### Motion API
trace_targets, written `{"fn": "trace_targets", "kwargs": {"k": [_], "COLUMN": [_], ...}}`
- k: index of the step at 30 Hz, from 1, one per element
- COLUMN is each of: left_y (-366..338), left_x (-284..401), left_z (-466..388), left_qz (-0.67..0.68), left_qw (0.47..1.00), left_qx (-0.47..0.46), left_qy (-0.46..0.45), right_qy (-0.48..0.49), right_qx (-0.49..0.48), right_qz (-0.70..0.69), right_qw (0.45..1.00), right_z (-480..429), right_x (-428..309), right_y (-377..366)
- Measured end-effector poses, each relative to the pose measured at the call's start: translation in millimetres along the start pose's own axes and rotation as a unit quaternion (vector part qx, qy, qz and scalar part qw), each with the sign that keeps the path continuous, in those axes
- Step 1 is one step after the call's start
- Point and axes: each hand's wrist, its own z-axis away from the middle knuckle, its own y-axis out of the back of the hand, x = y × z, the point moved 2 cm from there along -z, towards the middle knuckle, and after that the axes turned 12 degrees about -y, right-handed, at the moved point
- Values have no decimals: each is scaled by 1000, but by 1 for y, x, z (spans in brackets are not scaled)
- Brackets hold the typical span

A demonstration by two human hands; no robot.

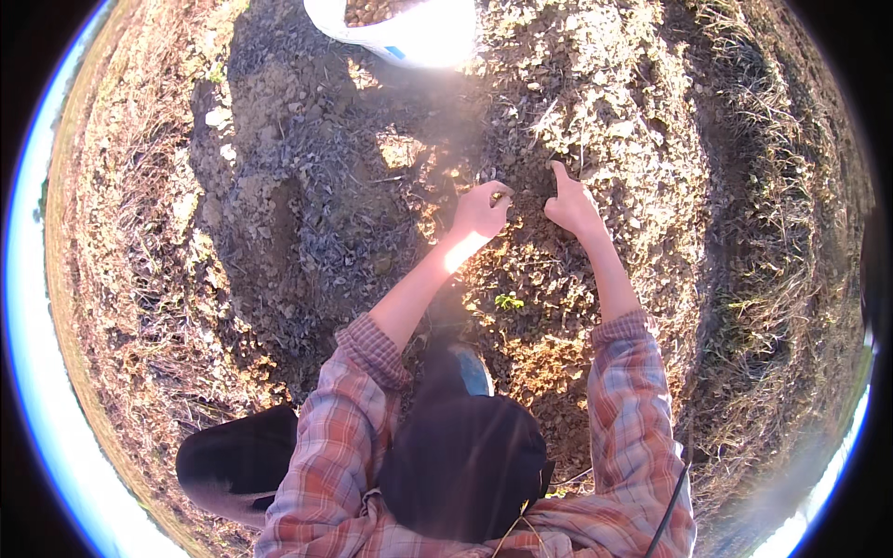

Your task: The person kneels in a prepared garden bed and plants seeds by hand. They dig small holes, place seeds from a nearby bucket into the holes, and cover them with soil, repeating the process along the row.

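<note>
My left hand [484, 208] is curled just above the soil, its thumb and fingers closing around a small yellowish-brown thing [497, 197] that is mostly hidden. To its right, my right hand [568, 200] points a finger forward and touches or nearly touches the loose dark soil [534, 171]; nothing shows in it. Farther ahead stands a white bucket [391, 43] with many small brown rounded pieces [373, 11] inside, too far and cut off to name.
Dry clods and plant litter cover the ground. A small green plant [509, 300] grows between my forearms. My bent knees in dark trousers [464, 467] and a blue shoe [474, 372] are close below. Dry stalks [781, 104] line the right side.
</note>
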Motion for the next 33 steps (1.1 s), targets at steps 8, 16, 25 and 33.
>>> {"fn": "trace_targets", "kwargs": {"k": [8, 16, 25, 33], "left_y": [-24, -17, -5, 8], "left_x": [5, -10, -27, -32], "left_z": [-43, -32, -6, 3], "left_qz": [-136, -130, 88, 217], "left_qw": [988, 979, 992, 974], "left_qx": [-56, -148, -94, -9], "left_qy": [-54, -53, 10, 60], "right_qy": [1, 43, 47, 95], "right_qx": [20, 21, -46, 141], "right_qz": [47, 155, -33, 156], "right_qw": [999, 987, 997, 973], "right_z": [-6, 32, 75, 38], "right_x": [-2, -4, 8, -13], "right_y": [7, -5, 19, -24]}}
